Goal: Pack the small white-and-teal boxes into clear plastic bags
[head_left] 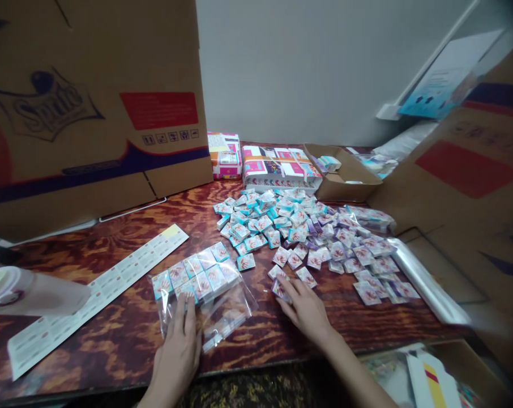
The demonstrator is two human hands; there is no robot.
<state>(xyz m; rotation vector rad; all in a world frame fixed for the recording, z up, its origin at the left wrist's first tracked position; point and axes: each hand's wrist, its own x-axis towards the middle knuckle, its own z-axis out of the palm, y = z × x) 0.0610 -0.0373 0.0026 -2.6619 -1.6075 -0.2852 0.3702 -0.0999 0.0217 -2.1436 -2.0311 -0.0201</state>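
Observation:
My left hand [180, 334] lies with its fingertips on the near side of a clear plastic bag [229, 317]. Inside the bag, small boxes [195, 272] with blue and purple edges sit in two rows. My right hand [303, 309] reaches over the table, its fingertips on a small purple-edged box [281, 288] at the near edge of the pile. Blue-edged boxes [260, 224] are heaped in the middle, and purple-edged boxes [343, 249] spread to the right.
A label strip [112, 289] lies at left, partly under a pinkish bottle [39, 292]. Large cartons [90, 51] [464, 187] flank the table. Behind the pile are wrapped packs [277, 167] and an open cardboard tray [350, 190]. Plastic film [430, 283] lies at right.

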